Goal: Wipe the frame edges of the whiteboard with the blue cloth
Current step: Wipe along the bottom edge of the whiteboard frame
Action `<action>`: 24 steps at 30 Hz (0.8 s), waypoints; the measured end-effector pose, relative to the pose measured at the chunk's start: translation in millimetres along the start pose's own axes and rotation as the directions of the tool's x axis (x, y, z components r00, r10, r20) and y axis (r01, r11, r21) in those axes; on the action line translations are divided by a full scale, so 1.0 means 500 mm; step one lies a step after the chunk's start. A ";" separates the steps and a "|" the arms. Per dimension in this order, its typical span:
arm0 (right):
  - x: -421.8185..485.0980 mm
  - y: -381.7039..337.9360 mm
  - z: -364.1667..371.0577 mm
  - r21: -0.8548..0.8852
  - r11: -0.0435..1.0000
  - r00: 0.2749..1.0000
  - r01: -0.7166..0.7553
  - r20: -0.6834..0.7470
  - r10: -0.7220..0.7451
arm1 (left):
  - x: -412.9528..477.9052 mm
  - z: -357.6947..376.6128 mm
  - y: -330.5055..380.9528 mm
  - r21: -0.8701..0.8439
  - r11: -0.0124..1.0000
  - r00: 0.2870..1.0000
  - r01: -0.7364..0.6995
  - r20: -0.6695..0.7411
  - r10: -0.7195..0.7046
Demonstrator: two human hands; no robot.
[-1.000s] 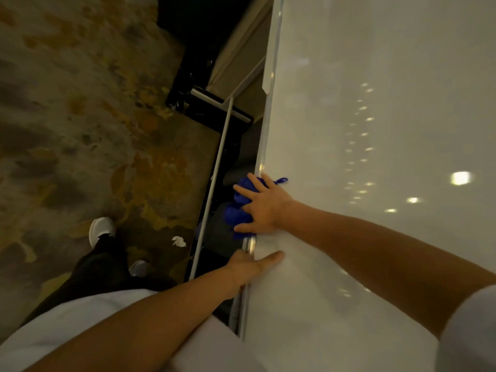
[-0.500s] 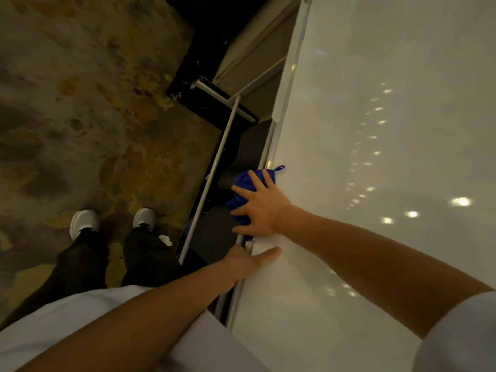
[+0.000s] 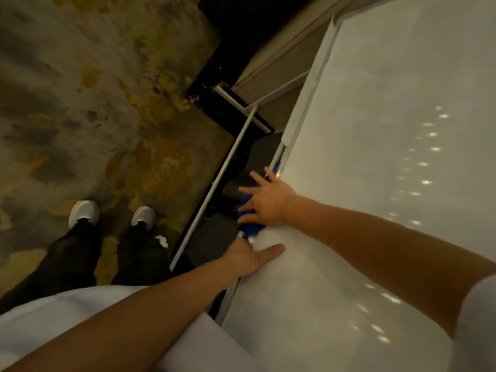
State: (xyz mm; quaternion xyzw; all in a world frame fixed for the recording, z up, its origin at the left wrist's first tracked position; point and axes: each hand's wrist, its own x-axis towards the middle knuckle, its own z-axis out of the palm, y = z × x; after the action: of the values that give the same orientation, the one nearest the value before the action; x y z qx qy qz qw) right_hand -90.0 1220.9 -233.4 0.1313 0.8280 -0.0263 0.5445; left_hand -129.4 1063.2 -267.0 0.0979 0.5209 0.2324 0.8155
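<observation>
A large whiteboard (image 3: 375,183) fills the right side of the head view, its metal frame edge (image 3: 300,124) running diagonally from top right to bottom centre. My right hand (image 3: 265,201) presses the blue cloth (image 3: 251,229) flat against that edge, fingers spread over the rim; most of the cloth is hidden under the palm. Just below it, my left hand (image 3: 248,257) grips the same frame edge, thumb lying on the white surface.
A white stand bar (image 3: 214,186) and black base parts (image 3: 212,237) sit beside the board's edge. Patterned carpet (image 3: 94,103) covers the floor at left, with my two white shoes (image 3: 112,213) on it. A dark cabinet (image 3: 230,103) stands behind.
The view has swung so the board edge sits further right and both feet show. My right hand with the cloth stays on the edge just above my left hand.
</observation>
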 end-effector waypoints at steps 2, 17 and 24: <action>0.025 0.080 -0.027 -0.019 0.989 0.989 -0.148 0.008 0.148 | 0.000 0.000 -0.007 0.025 0.996 0.996 0.088 -0.010 -0.088; 0.000 0.064 -0.052 -0.108 0.987 0.991 -0.116 0.053 0.123 | 0.015 0.020 0.007 0.065 0.992 0.989 0.104 -0.108 -0.097; -0.104 0.167 -0.094 -0.010 0.959 0.959 -0.284 -0.003 0.284 | 0.009 0.043 0.069 0.059 0.994 0.986 0.091 -0.146 -0.081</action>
State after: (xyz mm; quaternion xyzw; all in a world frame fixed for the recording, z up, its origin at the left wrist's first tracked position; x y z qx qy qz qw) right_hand -92.1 1300.6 -158.8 0.2460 0.8012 0.0567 0.5426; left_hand -118.2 1097.3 -247.5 0.0850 0.5894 0.1862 0.7815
